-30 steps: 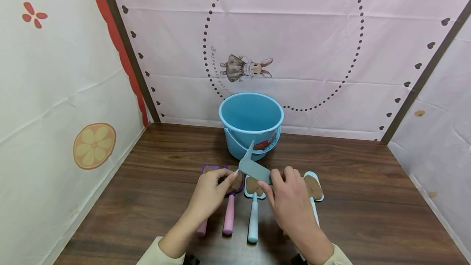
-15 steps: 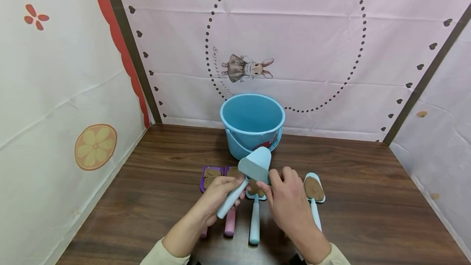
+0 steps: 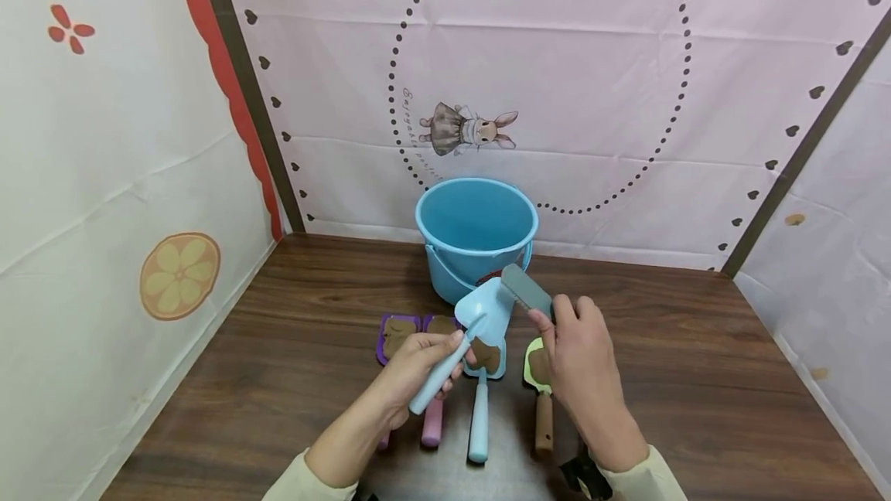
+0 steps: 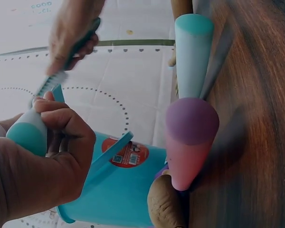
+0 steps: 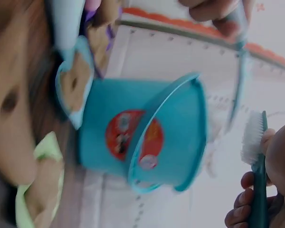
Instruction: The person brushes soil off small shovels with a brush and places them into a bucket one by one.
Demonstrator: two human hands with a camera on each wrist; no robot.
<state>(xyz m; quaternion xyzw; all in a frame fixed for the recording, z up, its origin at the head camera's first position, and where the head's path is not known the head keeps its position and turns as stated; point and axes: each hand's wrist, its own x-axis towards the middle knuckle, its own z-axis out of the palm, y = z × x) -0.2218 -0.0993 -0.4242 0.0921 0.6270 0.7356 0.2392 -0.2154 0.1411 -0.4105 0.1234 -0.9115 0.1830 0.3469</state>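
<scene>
My left hand [image 3: 421, 369] grips the handle of a light blue toy shovel [image 3: 485, 309], its blade tilted up in front of the bucket. In my right hand [image 3: 585, 362] is a dark green brush [image 3: 527, 288] with white bristles, held at the blade's right edge in the head view. From the right wrist view, the bristles [image 5: 251, 137] stand a little apart from the shovel's edge. Fingers of the right hand [image 5: 242, 209] curl round the brush handle. In the left wrist view, the left hand [image 4: 61, 147] hides part of the shovel handle, and the brush is blurred.
A blue bucket [image 3: 476, 246] stands at the table's back against the cloth. Before it lie shovels bearing brown, sand-like material: purple-bladed ones [image 3: 380, 339] with pink handles, a light blue one [image 3: 479, 424], and a green one with a brown handle [image 3: 544, 424].
The left hand has turned the shovel, bringing its blade's face and handle into view. The right hand has moved the brush right and up, uncovering the green shovel and covering the rightmost one.
</scene>
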